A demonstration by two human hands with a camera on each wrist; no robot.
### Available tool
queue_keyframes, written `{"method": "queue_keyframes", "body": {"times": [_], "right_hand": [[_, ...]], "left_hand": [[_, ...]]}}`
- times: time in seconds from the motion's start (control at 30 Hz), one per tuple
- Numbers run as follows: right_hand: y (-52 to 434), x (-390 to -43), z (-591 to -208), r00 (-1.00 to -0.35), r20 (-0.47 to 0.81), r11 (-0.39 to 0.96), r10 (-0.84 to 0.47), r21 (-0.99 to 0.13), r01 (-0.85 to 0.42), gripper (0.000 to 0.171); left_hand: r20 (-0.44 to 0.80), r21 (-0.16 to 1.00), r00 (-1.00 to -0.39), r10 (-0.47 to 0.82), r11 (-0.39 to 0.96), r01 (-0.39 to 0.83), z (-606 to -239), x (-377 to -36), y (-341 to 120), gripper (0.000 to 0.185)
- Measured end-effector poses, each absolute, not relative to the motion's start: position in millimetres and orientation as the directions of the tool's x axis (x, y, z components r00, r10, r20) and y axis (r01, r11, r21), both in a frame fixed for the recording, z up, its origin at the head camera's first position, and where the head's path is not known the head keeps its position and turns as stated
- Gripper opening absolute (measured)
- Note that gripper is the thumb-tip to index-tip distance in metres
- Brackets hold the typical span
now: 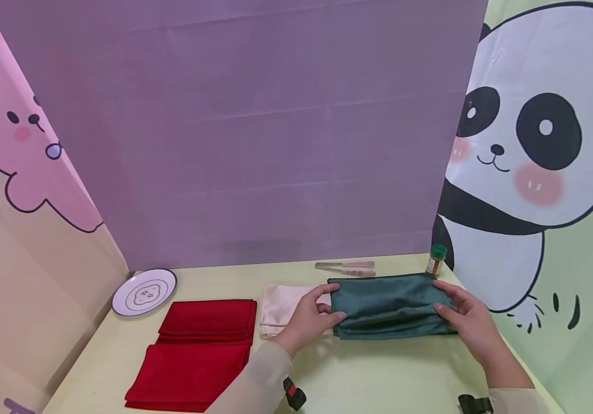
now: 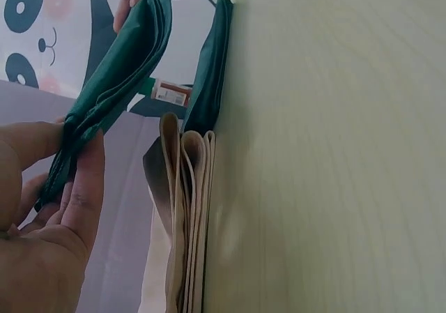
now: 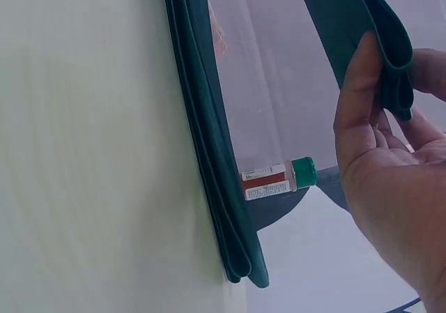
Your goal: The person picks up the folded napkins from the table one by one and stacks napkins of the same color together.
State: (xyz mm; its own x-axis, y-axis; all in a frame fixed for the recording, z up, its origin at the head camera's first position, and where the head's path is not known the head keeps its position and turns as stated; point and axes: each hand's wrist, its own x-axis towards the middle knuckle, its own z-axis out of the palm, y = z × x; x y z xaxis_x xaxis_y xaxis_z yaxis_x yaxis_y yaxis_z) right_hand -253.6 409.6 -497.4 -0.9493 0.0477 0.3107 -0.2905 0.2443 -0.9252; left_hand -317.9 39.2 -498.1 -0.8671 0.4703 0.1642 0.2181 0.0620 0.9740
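Observation:
Between my two hands a folded dark green satin cloth (image 1: 389, 302) is held up off the table. My left hand (image 1: 310, 319) pinches its left end between thumb and fingers, and my right hand (image 1: 469, 315) pinches the right end. Below it, a second folded green cloth (image 3: 209, 153) lies on the table, as both wrist views show; the raised one mostly hides it in the head view. A folded cream cloth (image 1: 283, 305) lies just left of the green ones, partly behind my left hand.
Two folded red cloths, one farther back (image 1: 208, 318) and one nearer (image 1: 187, 374), lie at the left. A white plate (image 1: 125, 290) stands by the left edge. Pink-handled utensils (image 1: 358, 265) and a green-capped jar (image 1: 435, 261) are at the back. Walls border the table behind and beside.

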Motion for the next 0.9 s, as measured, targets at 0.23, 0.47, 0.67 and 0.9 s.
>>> {"method": "queue_keyframes", "body": {"times": [0.23,0.47,0.67,0.9], "right_hand": [[415,-258,-498,-0.952,0.272,0.247,0.143,-0.941,-0.232,0.045],[424,-262,-499,-0.955,0.231,0.285,0.186,-0.943,-0.173,0.048],[426,-258,-500,-0.956,0.228,0.185,0.184,-0.963,-0.194,0.050],[427,-254,-500,-0.952,0.183,0.125,0.246,-0.980,-0.156,0.048]], "left_hand": [[0.158,0.981,-0.895,0.417,0.038,0.190,-496,-318,52,0.062],[0.189,0.977,-0.907,0.375,0.023,0.213,-492,-318,67,0.060],[0.168,0.982,-0.900,0.403,0.008,0.187,-491,-315,82,0.065],[0.135,0.986,-0.881,0.453,0.024,0.163,-493,-313,94,0.069]]}}
